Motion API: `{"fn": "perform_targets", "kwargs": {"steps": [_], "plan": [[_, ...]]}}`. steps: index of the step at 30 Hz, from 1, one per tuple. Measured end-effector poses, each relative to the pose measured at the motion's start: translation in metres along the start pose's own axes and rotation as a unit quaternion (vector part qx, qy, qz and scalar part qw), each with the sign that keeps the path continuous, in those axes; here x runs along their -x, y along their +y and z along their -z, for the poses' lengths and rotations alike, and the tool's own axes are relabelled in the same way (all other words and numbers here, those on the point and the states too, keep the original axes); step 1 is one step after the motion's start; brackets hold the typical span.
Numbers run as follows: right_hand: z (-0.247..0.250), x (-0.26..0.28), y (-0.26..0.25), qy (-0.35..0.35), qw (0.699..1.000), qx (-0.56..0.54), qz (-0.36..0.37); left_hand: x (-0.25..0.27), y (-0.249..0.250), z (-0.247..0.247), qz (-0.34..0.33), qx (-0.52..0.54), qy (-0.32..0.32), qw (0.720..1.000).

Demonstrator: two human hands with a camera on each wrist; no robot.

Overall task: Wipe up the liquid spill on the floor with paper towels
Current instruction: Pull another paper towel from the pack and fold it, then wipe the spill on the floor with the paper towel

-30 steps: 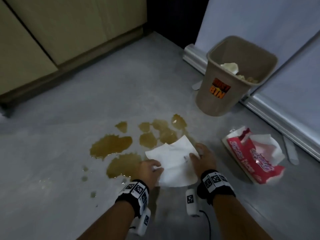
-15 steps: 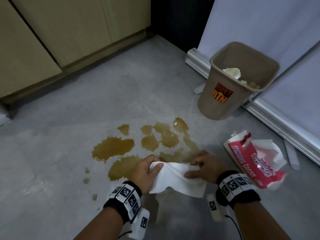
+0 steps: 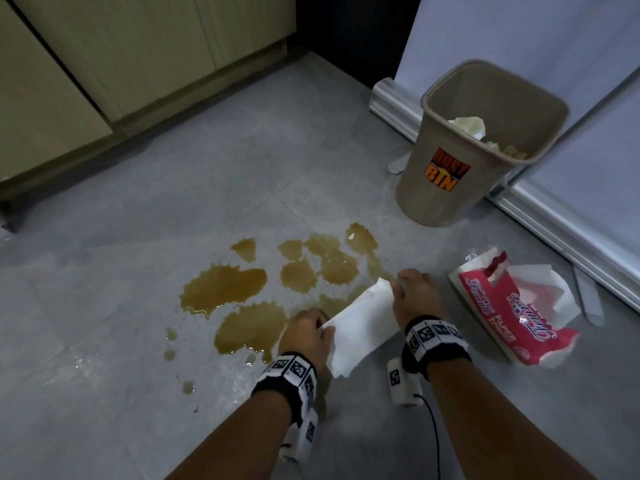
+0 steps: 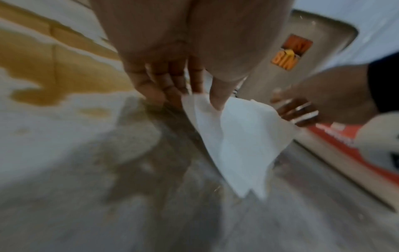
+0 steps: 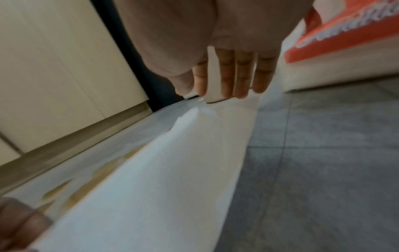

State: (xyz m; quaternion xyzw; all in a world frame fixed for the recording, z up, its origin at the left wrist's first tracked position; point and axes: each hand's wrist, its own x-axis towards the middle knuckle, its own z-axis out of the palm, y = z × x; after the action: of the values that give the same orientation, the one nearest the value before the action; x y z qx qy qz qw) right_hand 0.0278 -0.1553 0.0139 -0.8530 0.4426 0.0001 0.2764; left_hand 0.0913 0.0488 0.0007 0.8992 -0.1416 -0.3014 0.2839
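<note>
A brown liquid spill [image 3: 228,289] lies in several puddles on the grey floor tiles [image 3: 173,202]. A white paper towel [image 3: 363,323] hangs stretched between my two hands just above the near edge of the spill. My left hand [image 3: 308,332] pinches its near-left corner between thumb and fingers; the same pinch shows in the left wrist view on the towel [image 4: 237,141]. My right hand [image 3: 414,296] pinches the far-right corner, thumb against index finger, above the towel [image 5: 172,170]. The sheet's lower edge droops towards the floor.
A torn red paper towel pack [image 3: 512,306] lies on the floor right of my right hand. A beige dust bin [image 3: 474,147] with used towels inside stands beyond it against a white wall. Wooden cabinets [image 3: 104,64] border the far left. Small droplets [image 3: 187,386] dot the near-left floor.
The towel lay flat across the spill's right edge a second ago. Both hands have gathered it, lifted it and drawn it taut, with the right hand moving forward and right.
</note>
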Motion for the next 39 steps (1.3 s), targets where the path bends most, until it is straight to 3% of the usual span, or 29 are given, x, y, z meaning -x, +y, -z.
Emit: {"fn": "perform_targets", "kwargs": {"steps": [4, 8, 14, 18, 21, 27, 30, 33, 36, 39], "plan": [[-0.023, 0.034, -0.009, 0.039, 0.991, 0.114, 0.057, 0.012, -0.022, -0.005, 0.032, -0.111, 0.042, 0.992], [-0.075, 0.073, -0.006, -0.077, 0.973, 0.206, 0.076, 0.046, -0.056, -0.006, 0.037, -0.153, 0.066, 0.985], [-0.116, 0.077, -0.005, -0.074, 0.978, 0.181, 0.079, 0.061, -0.101, -0.001, 0.174, -0.227, -0.021, 0.958], [-0.109, 0.083, 0.020, -0.073, 0.959, 0.198, 0.190, 0.059, -0.105, -0.001, 0.180, -0.216, -0.052, 0.958], [-0.101, 0.082, 0.038, -0.082, 0.951, 0.205, 0.216, 0.058, -0.105, 0.000, 0.181, -0.220, -0.066, 0.956], [-0.121, 0.088, 0.006, -0.062, 0.971, 0.181, 0.140, 0.059, -0.102, 0.002, 0.181, -0.219, -0.077, 0.956], [-0.130, 0.118, -0.004, -0.084, 0.961, 0.179, 0.194, 0.062, -0.103, 0.004, 0.181, -0.206, -0.078, 0.958], [-0.117, 0.129, 0.019, -0.107, 0.947, 0.187, 0.237, 0.062, -0.104, 0.005, 0.175, -0.202, -0.081, 0.960], [-0.102, 0.102, 0.037, -0.096, 0.955, 0.199, 0.196, 0.061, -0.103, 0.007, 0.174, -0.204, -0.085, 0.960], [-0.104, 0.074, 0.015, -0.098, 0.964, 0.207, 0.137, 0.061, -0.101, 0.008, 0.183, -0.201, -0.096, 0.958]]}}
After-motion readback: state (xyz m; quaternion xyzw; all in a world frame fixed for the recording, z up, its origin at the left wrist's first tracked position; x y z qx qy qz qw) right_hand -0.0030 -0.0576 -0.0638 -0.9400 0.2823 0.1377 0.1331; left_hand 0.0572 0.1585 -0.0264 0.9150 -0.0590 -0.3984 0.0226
